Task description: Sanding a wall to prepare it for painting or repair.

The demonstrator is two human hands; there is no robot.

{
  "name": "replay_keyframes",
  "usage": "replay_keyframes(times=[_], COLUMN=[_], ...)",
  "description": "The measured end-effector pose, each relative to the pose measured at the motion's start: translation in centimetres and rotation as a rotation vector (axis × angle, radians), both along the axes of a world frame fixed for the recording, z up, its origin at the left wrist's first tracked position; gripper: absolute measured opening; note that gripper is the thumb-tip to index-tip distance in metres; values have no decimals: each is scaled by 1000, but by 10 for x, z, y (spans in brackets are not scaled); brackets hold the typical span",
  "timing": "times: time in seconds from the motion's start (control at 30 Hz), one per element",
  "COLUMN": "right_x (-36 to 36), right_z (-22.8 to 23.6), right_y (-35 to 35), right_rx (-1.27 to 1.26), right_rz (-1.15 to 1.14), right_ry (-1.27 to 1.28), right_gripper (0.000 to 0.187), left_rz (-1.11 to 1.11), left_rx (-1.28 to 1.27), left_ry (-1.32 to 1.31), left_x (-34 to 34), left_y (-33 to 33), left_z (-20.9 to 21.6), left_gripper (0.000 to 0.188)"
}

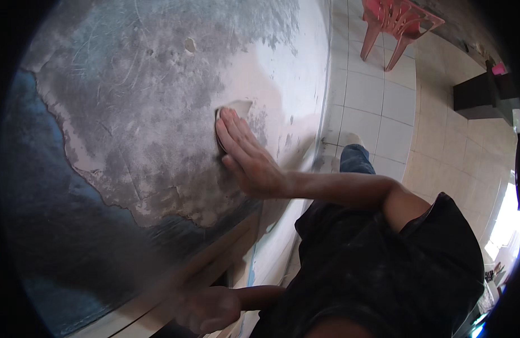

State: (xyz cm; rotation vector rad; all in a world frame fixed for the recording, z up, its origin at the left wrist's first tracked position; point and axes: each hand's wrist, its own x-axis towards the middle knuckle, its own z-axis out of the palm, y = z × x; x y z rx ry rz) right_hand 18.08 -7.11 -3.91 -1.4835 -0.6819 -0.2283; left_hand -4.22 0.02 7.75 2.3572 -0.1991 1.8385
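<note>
My right hand (246,152) lies nearly flat against the wall, fingers together. Beneath it is a folded sheet of sandpaper (241,106), cream on its visible side, pressed to the surface. The wall (141,107) around it is a scraped grey-purple patch with scratches and a small pale chip. A pinkish-white smooth area (254,81) borders the sandpaper on the right. Low in the picture, my left hand (209,310) is beside a wooden frame (215,259); it is blurred and dim, so its fingers do not show well.
Darker blue-grey paint (40,186) with a ragged peeling edge surrounds the patch at left and below. A pink plastic chair (398,19) stands on the tiled floor (364,93) at the back. Dark furniture (482,96) is at the far right. My foot in blue trousers (356,158) is near the wall's base.
</note>
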Motion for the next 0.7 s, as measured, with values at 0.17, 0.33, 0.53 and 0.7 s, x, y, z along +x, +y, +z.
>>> replay_keyframes(times=[0.17,0.33,0.53,0.7], right_x=[26,-11,39,-11], right_z=[21,-1,15,-5], right_y=[-3,-8,-7,0], right_rx=[21,-109,62,-58], right_rz=[-39,112,-45,58], right_ry=[28,-24,-5,-49], right_gripper=[59,61,63,61], left_rz=[213,346,388,341], left_rx=[358,378,361,387], left_ry=[47,9,46,71], left_x=[13,38,40,36], left_y=[16,5,7,8], left_z=[-1,-10,-15,-15], left_gripper=[36,43,50,52])
